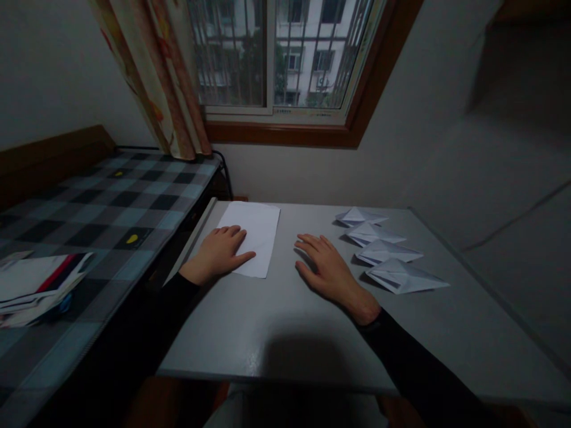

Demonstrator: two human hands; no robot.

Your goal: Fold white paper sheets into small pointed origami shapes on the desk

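My left hand lies on the left part of a white sheet of paper, its thumb stretched out to the right across it. The paper is flat on the left side of the table; whether it is one sheet or a stack I cannot tell. My right hand rests palm down on or just over the table, fingers apart and nothing in them. Right of it, several folded white paper boats stand in a row running away from me, the nearest one close to my right wrist.
The pale table reaches to the wall below a barred window. To the left stands a bed with a checked cover, a pile of papers on it. A patterned curtain hangs by the window.
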